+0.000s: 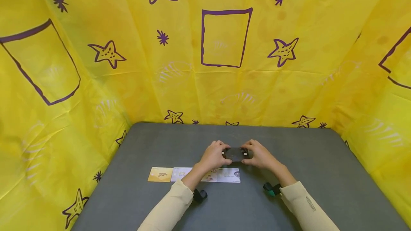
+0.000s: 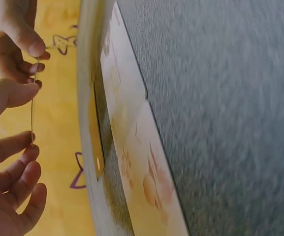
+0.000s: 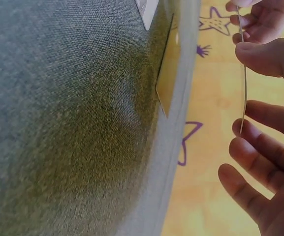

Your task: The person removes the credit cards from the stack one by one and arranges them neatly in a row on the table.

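Note:
A thin dark card (image 1: pixel 236 154) is held by its two ends above the far side of the row of cards. At its left end, my left hand (image 1: pixel 214 155) pinches it between thumb and fingers. The right hand (image 1: pixel 259 155) grips the opposite end in the same way. Seen edge-on, the card (image 2: pixel 32 113) is a narrow line in the left wrist view, and the card (image 3: pixel 244 88) looks slightly bowed in the right wrist view. On the table, a gold card (image 1: pixel 160 174) starts a row with several pale cards (image 1: pixel 228 175); my left forearm partly covers it.
Beyond the row, the wrist views show a yellow card (image 3: pixel 169 73) on the grey tabletop (image 1: pixel 154 142); the head view does not show it clearly. Black wrist devices (image 1: pixel 200 196) sit under both forearms. Yellow cloth (image 1: pixel 192 92) with starfish drawings surrounds the table.

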Tool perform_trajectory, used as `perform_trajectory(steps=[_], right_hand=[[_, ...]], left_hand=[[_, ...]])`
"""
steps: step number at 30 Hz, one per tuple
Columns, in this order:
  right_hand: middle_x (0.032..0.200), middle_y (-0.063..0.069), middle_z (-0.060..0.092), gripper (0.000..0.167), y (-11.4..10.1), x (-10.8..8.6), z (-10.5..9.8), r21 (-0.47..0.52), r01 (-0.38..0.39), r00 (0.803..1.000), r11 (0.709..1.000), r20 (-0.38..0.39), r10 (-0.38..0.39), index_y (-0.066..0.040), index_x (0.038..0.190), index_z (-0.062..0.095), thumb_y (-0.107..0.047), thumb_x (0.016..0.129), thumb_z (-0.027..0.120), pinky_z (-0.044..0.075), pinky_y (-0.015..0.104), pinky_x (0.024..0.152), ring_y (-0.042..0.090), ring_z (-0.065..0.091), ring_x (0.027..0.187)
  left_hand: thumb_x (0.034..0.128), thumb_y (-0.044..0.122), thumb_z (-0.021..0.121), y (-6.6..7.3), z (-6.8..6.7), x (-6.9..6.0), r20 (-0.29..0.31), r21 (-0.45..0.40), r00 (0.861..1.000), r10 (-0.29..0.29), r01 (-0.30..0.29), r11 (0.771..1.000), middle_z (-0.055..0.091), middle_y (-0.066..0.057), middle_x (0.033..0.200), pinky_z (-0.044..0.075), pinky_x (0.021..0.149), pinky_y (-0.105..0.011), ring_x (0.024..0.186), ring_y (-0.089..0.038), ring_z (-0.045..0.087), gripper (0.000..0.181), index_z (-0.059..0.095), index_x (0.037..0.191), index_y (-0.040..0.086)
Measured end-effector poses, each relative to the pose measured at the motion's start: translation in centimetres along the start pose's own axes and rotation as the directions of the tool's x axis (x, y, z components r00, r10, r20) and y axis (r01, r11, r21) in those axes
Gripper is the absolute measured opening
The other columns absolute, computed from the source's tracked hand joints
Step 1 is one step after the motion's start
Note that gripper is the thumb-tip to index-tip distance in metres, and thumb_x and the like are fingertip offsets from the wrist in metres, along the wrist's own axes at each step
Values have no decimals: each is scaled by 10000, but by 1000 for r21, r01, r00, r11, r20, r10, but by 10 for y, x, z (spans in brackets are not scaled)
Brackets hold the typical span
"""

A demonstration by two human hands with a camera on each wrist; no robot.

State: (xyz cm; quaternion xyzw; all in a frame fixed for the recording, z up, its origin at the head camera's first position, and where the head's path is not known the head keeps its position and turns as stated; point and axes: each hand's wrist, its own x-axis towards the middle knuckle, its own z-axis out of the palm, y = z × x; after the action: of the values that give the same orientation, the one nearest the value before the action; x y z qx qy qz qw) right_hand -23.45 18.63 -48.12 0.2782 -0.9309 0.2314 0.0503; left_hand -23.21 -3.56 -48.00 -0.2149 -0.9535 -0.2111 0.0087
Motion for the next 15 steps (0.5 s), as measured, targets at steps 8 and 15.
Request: perform_trajectory(steps=[8, 15], right_hand=[[1036, 79, 604, 471, -1, -16, -5, -3, -7, 1000, 1000, -16, 7, -13, 1125, 690, -208, 723, 840, 496, 447, 823, 241, 573, 939], [1029, 62, 604, 465, 0, -29, -7, -19, -35, 999, 999, -16, 35, -20, 1114, 696, -204, 714, 844, 492, 443, 838, 232, 576, 946]], left_hand=[[772, 368, 784, 9, 5, -4, 31, -20, 999, 16, -15, 1000, 596, -7, 1156, 459, 895, -323, 1051, -178, 521, 533, 646, 1249, 174], [790, 349, 791, 19, 10, -8, 66, -31, 997, 51, -49, 998, 574, -31, 1169, 458, 915, -339, 1060, -192, 508, 546, 623, 1272, 155]])
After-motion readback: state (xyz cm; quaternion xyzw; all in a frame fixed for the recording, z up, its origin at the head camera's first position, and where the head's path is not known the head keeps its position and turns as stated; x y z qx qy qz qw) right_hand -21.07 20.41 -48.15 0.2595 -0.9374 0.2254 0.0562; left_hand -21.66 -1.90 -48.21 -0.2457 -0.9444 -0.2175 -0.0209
